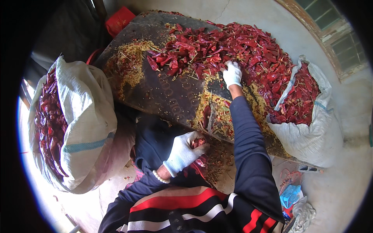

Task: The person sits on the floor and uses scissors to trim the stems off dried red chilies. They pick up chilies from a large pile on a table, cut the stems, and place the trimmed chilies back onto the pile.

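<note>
A heap of dried red chili peppers (pixel 250 43) covers the back and right of a dark board tabletop (pixel 163 90). My right hand (pixel 232 72), in a white glove, reaches to the heap's near edge; its fingertips touch the peppers, and whether they grip one cannot be told. Close to my body, over my lap, my left hand (pixel 186 148), also gloved, is curled around red dried chili pieces (pixel 198 142). Yellow seeds (pixel 134 49) and stem bits lie scattered over the board. More red chili shows just under my left hand.
A white woven sack (pixel 84 107) of darker dried chilies stands at the left. Another white woven sack (pixel 309 139), filled with red chilies, leans at the board's right end. A red bag (pixel 119 21) is behind the board; a blue plastic basket (pixel 290 195) lies low at the right.
</note>
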